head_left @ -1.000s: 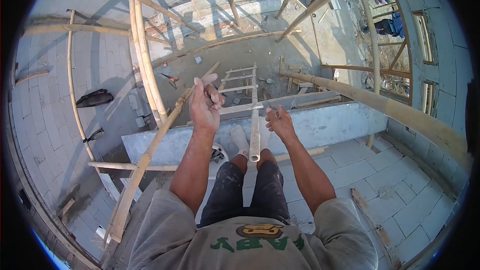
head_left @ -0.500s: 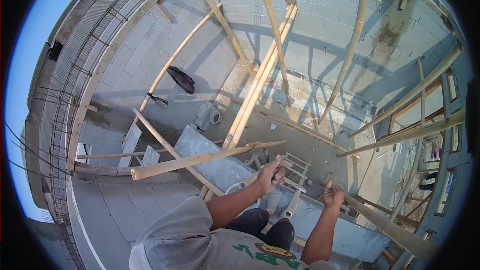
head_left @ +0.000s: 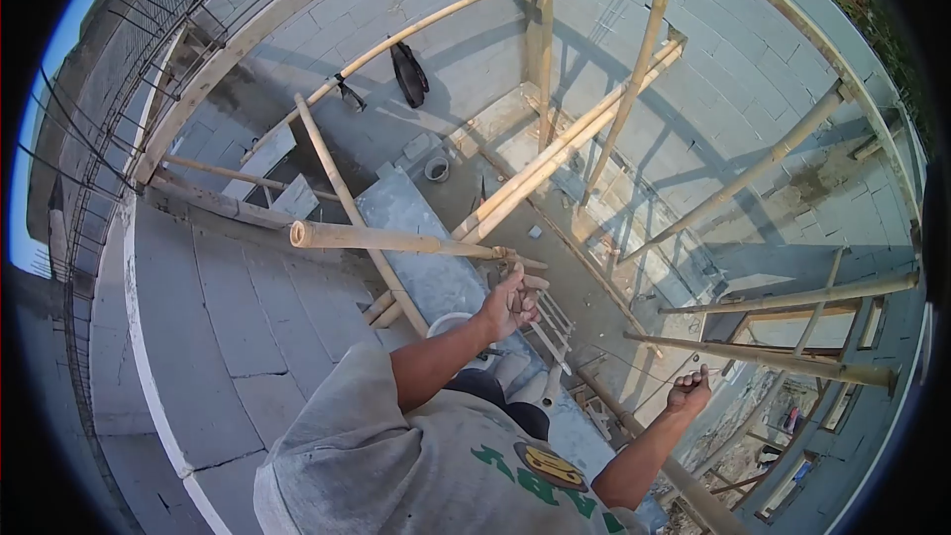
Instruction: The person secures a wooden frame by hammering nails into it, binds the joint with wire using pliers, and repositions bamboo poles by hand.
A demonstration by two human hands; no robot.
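Note:
My left hand [head_left: 512, 302] is raised in front of me with its fingers curled, close to the far end of a thick bamboo pole [head_left: 386, 240]. Whatever sits in those fingers, if anything, is hidden. Farther right, my right hand [head_left: 688, 391] is closed in a pinch, with thumb and forefinger upward. A thin line, like string or wire, seems to show near it, too fine to name surely. Below my hands lies a long grey-blue scaffold board [head_left: 421, 263]. Partly behind my left forearm is a white bucket [head_left: 449, 323].
Grey block walls [head_left: 223, 337] enclose the room, one top edge close on my left. Paired bamboo poles [head_left: 575, 144] slope across the middle. More poles [head_left: 763, 362] stand at the right. Rebar [head_left: 149, 69] juts out upper left; a dark bag [head_left: 408, 74] hangs on the wall.
My view has turned, so the room appears shifted and rotated. My right hand has moved outward to the right, farther from the left. The left hand stays curled, now near the bamboo pole's end.

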